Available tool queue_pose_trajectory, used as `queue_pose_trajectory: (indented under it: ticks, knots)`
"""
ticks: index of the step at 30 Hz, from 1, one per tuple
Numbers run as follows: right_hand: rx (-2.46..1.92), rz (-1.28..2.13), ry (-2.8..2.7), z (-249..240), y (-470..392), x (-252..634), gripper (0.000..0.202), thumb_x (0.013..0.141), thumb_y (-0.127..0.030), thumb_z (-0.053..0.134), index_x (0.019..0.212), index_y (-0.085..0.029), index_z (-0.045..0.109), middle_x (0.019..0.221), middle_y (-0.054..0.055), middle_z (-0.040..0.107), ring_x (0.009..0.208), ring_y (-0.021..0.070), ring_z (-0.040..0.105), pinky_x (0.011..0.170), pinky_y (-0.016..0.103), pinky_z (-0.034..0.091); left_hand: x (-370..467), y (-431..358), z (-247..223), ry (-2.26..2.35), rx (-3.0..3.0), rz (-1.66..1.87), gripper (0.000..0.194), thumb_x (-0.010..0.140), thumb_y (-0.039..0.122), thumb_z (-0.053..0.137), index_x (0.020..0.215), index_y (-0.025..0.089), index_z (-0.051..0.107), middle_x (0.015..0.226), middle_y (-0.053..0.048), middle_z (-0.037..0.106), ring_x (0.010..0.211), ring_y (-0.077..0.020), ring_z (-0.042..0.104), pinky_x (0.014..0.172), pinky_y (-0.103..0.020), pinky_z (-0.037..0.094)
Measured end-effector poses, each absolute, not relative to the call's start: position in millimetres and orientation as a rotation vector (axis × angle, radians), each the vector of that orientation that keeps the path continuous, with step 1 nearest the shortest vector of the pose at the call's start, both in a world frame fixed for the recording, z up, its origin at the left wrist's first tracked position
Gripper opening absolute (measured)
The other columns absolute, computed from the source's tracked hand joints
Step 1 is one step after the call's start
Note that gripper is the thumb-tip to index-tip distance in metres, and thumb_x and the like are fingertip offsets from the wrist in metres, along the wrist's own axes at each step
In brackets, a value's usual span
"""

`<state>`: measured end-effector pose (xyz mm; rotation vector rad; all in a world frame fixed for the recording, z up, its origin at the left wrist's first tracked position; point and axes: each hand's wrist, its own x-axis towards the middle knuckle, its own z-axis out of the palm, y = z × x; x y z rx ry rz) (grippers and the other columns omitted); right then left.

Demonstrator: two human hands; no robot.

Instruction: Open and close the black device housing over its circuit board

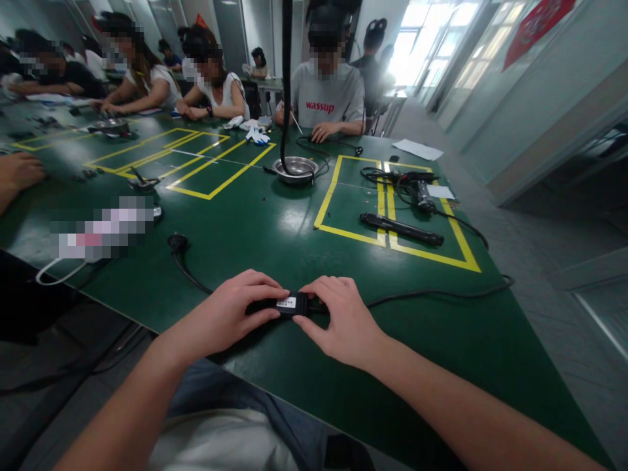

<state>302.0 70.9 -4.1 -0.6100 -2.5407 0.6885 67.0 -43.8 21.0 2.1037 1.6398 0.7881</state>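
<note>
- Fingers of left hand: bent, pinching left part of box, thumb on side toward near edge of table, index opposite.
- Right hand: thumb and index pinch box's right end the same way; other fingers curled together behind index.
- Box: black, ribbed right end, white label facing up, text too small to read. Sits between both hands, just in from near edge of table.
- Cord leaves right side, under right hand, runs to right edge.
- Plug: on table, left of left hand, near edge side; short lead runs from it to left hand.
- Blurred item: near edge, further left, pixelated.
- Rod: black, lies across yellow tape, toward right edge.
- Black tangle: beyond rod, by right edge.
- Paper: far right corner.
- Bowl: metal, toward far edge; thick black cable comes down to it.
- Gloves: far edge, left of bowl.
- Co-worker's hand: far edge, right of bowl, on thin cord.
</note>
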Motion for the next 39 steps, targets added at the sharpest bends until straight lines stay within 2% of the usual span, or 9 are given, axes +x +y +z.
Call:
queue_pose_trajectory:
  ticks: [9, 14, 19, 22, 25, 28, 31, 37, 39]
  knots:
    - [-0.600, 0.678, -2.540, -5, 71, 301, 0.024, 0.095, -0.031, 0.080, 0.116, -0.021, 0.071, 0.113, 0.007, 0.077, 0.105, 0.0277, 0.069, 0.096, 0.047, 0.044, 65, -43, 18, 1.613, 2.116, 0.802, 0.026, 0.108, 0.030, 0.070, 0.131, 0.028, 0.081, 0.123, -0.007, 0.079, 0.114, -0.0219, 0.074, 0.105, -0.035, 0.061]
    - [-0.611, 0.649, -2.548, -7, 70, 300, 0.024, 0.094, -0.030, 0.079, 0.115, -0.021, 0.070, 0.114, 0.008, 0.076, 0.106, 0.0290, 0.069, 0.096, 0.048, 0.044, 69, -48, 13, 1.617, 2.196, 0.833, 0.028, 0.110, 0.029, 0.064, 0.135, 0.027, 0.077, 0.130, -0.009, 0.077, 0.120, -0.0233, 0.071, 0.108, -0.038, 0.060]
    - [-0.702, 0.716, -2.472, -5, 68, 299, 0.042, 0.088, -0.031, 0.081, 0.124, -0.022, 0.060, 0.105, 0.006, 0.073, 0.096, 0.0277, 0.068, 0.091, 0.045, 0.047, 66, -47, 15, 1.677, 2.145, 0.935, 0.024, 0.110, 0.029, 0.064, 0.131, 0.025, 0.074, 0.126, -0.008, 0.078, 0.117, -0.0228, 0.073, 0.105, -0.037, 0.061]
    - [-0.743, 0.724, -2.443, -6, 68, 299, 0.031, 0.090, -0.030, 0.075, 0.113, -0.023, 0.056, 0.099, 0.005, 0.071, 0.091, 0.0262, 0.065, 0.086, 0.042, 0.047, 63, -36, 17, 1.828, 2.058, 1.075, 0.017, 0.106, 0.030, 0.067, 0.120, 0.023, 0.073, 0.128, -0.009, 0.077, 0.118, -0.0248, 0.073, 0.108, -0.042, 0.060]
    - [-0.667, 0.662, -2.492, -9, 70, 299, 0.018, 0.091, -0.023, 0.069, 0.103, -0.024, 0.056, 0.097, 0.005, 0.070, 0.090, 0.0257, 0.064, 0.087, 0.042, 0.046, 63, -23, 17, 1.879, 2.057, 0.962, 0.009, 0.103, 0.026, 0.067, 0.110, 0.023, 0.073, 0.127, -0.009, 0.079, 0.116, -0.0265, 0.073, 0.107, -0.045, 0.061]
    - [-0.592, 0.624, -2.551, -11, 71, 298, 0.011, 0.093, -0.017, 0.066, 0.097, -0.024, 0.058, 0.093, 0.005, 0.069, 0.088, 0.0246, 0.064, 0.085, 0.041, 0.046, 63, -19, 15, 1.836, 2.102, 0.773, 0.013, 0.104, 0.026, 0.063, 0.110, 0.023, 0.075, 0.125, -0.008, 0.080, 0.114, -0.0270, 0.074, 0.104, -0.045, 0.061]
    - [-0.610, 0.614, -2.594, -10, 70, 299, 0.009, 0.095, -0.017, 0.065, 0.099, -0.024, 0.061, 0.092, 0.004, 0.070, 0.084, 0.0229, 0.064, 0.078, 0.037, 0.045, 62, -29, 12, 1.883, 2.139, 0.816, 0.022, 0.108, 0.031, 0.058, 0.112, 0.023, 0.079, 0.135, -0.011, 0.076, 0.123, -0.0287, 0.071, 0.109, -0.047, 0.059]
    - [-0.683, 0.623, -2.613, -9, 67, 300, 0.008, 0.098, -0.022, 0.069, 0.104, -0.024, 0.065, 0.095, 0.003, 0.071, 0.080, 0.0215, 0.066, 0.072, 0.034, 0.047, 62, -57, 13, 1.856, 2.063, 0.745, 0.016, 0.106, 0.030, 0.060, 0.106, 0.023, 0.074, 0.102, -0.006, 0.074, 0.092, -0.0228, 0.070, 0.082, -0.033, 0.057]
    - [-0.694, 0.628, -2.600, -9, 68, 300, 0.007, 0.098, -0.022, 0.070, 0.103, -0.024, 0.065, 0.095, 0.003, 0.071, 0.081, 0.0216, 0.068, 0.072, 0.034, 0.048, 61, -57, 12, 1.831, 2.035, 0.726, 0.015, 0.106, 0.029, 0.059, 0.102, 0.023, 0.072, 0.097, -0.004, 0.074, 0.088, -0.0216, 0.069, 0.078, -0.031, 0.055]
